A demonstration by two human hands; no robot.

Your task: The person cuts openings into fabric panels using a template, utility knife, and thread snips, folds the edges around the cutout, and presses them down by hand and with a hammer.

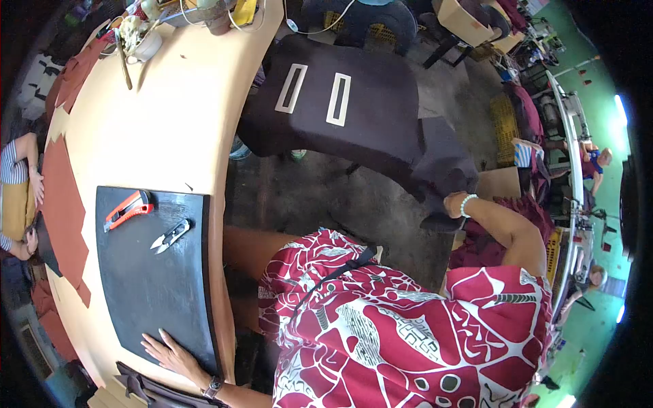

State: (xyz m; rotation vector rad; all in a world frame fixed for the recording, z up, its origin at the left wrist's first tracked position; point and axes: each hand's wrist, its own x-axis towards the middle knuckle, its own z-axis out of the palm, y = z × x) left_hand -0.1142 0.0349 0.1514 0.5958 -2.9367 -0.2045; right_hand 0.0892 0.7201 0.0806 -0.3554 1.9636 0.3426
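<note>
My left hand, with a watch on its wrist, lies flat with fingers spread on the lower end of a black cutting mat. On that mat rest a red utility knife and a pair of thread snips, both apart from my hand. Off to the right, my right hand, wearing a beaded bracelet, is closed on the edge of a large dark fabric piece. Its fingertips are partly hidden. Two white rectangular frames with dark centres show on the fabric.
The pale table bears rust-coloured fabric, a bowl and folded dark cloth. Another person's hands are at the far edge. Yellow crates and cardboard boxes stand on the right.
</note>
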